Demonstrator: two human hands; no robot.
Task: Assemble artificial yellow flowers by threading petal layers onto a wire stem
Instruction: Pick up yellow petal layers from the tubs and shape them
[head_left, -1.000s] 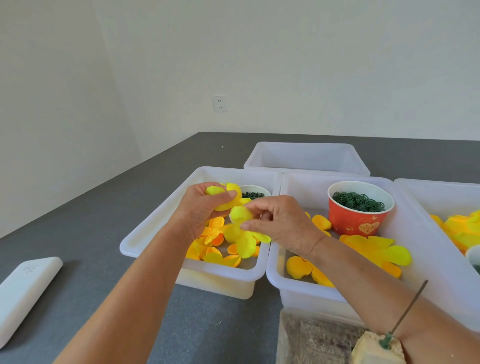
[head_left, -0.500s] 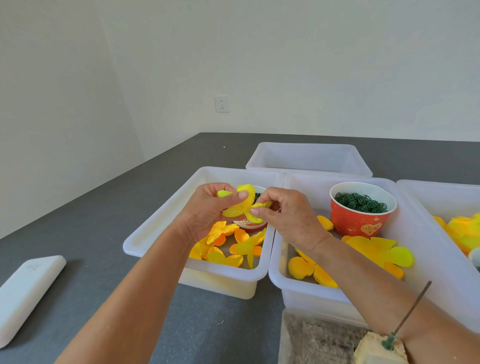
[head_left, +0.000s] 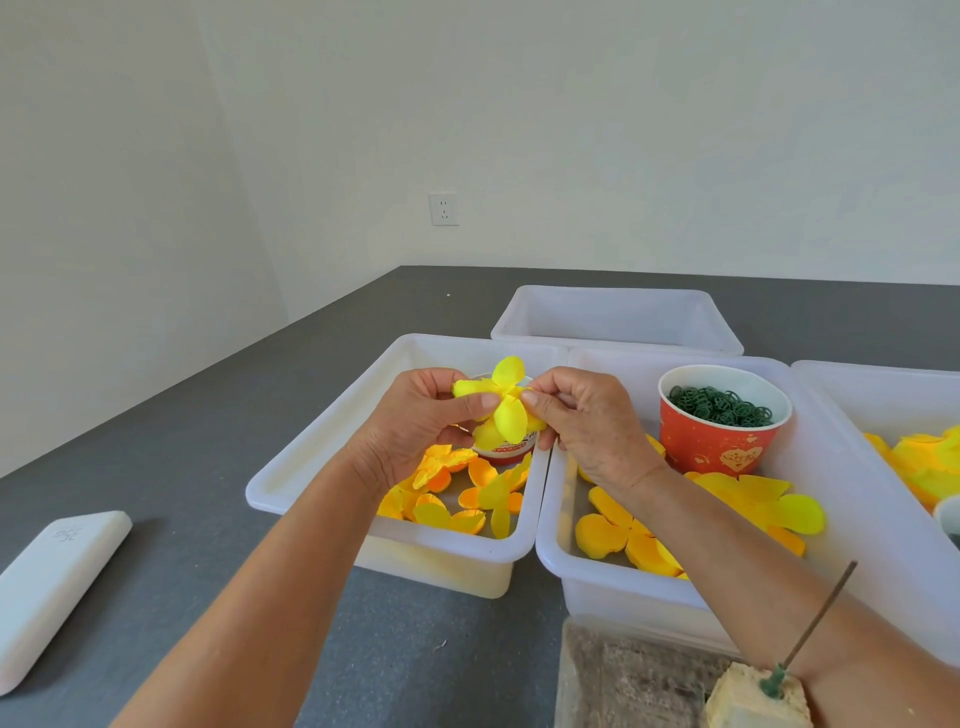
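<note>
Mid-frame, above the left-hand bin (head_left: 332, 457): left hand (head_left: 415, 431) and right hand (head_left: 587, 431) each pinching an edge of one yellow petal layer (head_left: 501, 410), spread open between the thumbs. Best kept flat and taut, centre hole located before release of either pinch. Then carried to the wire stem (head_left: 815, 618), standing in the foam block (head_left: 748, 696) at lower right, and lowered squarely to avoid tearing.

Bright, even daylight; soft faint shadows under the bins; sharp focus; wide-angle bending at the edges.
</note>
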